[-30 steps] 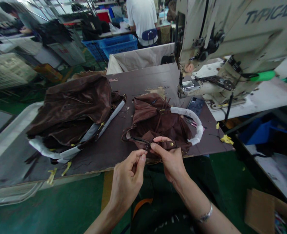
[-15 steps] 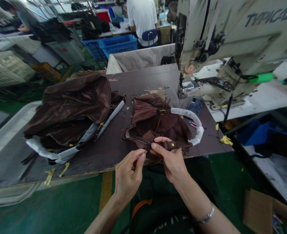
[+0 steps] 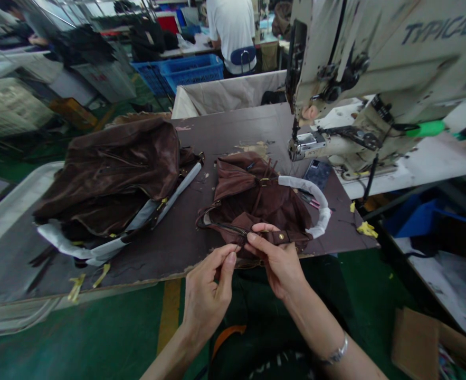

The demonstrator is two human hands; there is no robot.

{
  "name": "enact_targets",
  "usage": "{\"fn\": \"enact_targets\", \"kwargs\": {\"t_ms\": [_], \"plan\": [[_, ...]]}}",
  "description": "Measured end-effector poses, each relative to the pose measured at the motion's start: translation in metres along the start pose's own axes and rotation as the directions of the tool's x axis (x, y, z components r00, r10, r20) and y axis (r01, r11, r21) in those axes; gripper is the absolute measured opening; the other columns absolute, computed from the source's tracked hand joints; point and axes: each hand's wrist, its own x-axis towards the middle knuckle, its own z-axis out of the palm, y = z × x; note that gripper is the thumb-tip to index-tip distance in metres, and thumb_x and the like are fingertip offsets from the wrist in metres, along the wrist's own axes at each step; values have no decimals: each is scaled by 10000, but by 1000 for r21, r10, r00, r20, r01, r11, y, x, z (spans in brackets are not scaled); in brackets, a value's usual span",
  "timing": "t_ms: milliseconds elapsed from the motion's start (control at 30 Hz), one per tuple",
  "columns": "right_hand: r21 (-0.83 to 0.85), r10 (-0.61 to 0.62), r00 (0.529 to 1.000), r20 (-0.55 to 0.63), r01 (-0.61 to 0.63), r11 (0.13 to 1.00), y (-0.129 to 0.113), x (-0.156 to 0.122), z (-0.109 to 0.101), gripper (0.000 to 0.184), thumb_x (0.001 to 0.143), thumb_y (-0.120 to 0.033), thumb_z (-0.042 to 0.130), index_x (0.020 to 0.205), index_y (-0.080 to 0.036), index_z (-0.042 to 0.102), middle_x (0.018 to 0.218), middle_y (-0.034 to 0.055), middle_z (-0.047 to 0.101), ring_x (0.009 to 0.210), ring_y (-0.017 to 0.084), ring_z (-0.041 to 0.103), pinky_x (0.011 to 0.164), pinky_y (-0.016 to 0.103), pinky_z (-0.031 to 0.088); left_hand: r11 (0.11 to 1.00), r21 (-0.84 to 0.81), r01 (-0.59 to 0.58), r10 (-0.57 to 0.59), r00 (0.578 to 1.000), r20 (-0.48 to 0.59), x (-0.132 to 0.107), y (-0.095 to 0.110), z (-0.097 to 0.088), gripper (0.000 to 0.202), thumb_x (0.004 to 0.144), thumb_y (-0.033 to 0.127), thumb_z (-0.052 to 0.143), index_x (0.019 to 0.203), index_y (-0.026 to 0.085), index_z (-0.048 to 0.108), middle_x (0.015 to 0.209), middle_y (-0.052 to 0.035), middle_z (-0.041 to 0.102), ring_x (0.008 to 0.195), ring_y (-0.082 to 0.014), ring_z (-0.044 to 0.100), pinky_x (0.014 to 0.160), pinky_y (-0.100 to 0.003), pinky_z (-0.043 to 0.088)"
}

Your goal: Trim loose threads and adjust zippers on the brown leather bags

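Note:
A brown leather handbag [image 3: 252, 192] lies on the table's front part, its handle [image 3: 320, 203] wrapped in white film. Along its near opening runs a dark zipper [image 3: 233, 229]. My right hand [image 3: 278, 258] is closed on the bag's edge beside the zipper end, thumb on top. Just left of it, my left hand [image 3: 212, 279] pinches with thumb and forefinger at the zipper end; what sits between those fingertips is too small to make out. A second brown leather bag [image 3: 114, 163], also with film-wrapped handles, rests to the left.
A sewing machine [image 3: 375, 79] stands at the right, its arm reaching over the table [image 3: 233, 126]. A phone [image 3: 317, 171] lies below it. Behind the table is a pale fabric-lined bin [image 3: 217, 97]. A co-worker [image 3: 230, 31] sits farther back. Yellow scraps [image 3: 367, 228] lie at the right edge.
My left hand has shifted very slightly left and down while keeping its pinch. My right hand keeps its hold on the bag, and the view has moved a little.

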Motion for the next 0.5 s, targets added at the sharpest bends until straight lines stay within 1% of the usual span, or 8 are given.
{"fn": "enact_targets", "kwargs": {"t_ms": [67,133,233,400,500], "plan": [[-15,-13,1000,4,13,1000,0,-1,0,262,614,-186,831,823,-152,675,768,-9,642,715,121,651,732,259,581,999,35,1,0,1000,-11,0,3,-1,248,908,274,530,1109,201,655,1066,-39,702,875,-162,675,789,-243,521],[-31,-28,1000,2,28,999,1,-2,0,259,619,-187,829,825,-153,675,773,-8,639,722,124,647,734,264,579,997,79,-10,12,1000,-15,0,6,-2,238,905,265,535,1102,212,658,1022,-21,713,858,-160,676,809,-250,518],[-47,-45,999,5,46,998,3,-2,-1,255,629,-191,825,834,-156,676,773,-8,633,723,123,639,735,267,572,989,136,-50,52,998,-17,1,12,-6,225,903,248,538,1090,220,660,956,-4,719,853,-156,673,824,-252,509],[-83,-89,995,33,92,992,7,-1,-4,233,654,-189,813,843,-165,679,767,-10,634,715,117,629,717,255,553,971,216,-105,105,994,11,3,20,-11,189,908,239,520,1033,211,658,879,-1,708,785,-147,660,749,-239,495],[-114,-99,994,41,103,988,6,-1,-4,235,658,-193,811,850,-168,678,760,-12,639,692,114,630,696,245,541,964,239,-119,117,993,24,5,22,-11,184,909,234,513,1026,207,652,855,-2,701,780,-151,653,723,-240,483]]}}
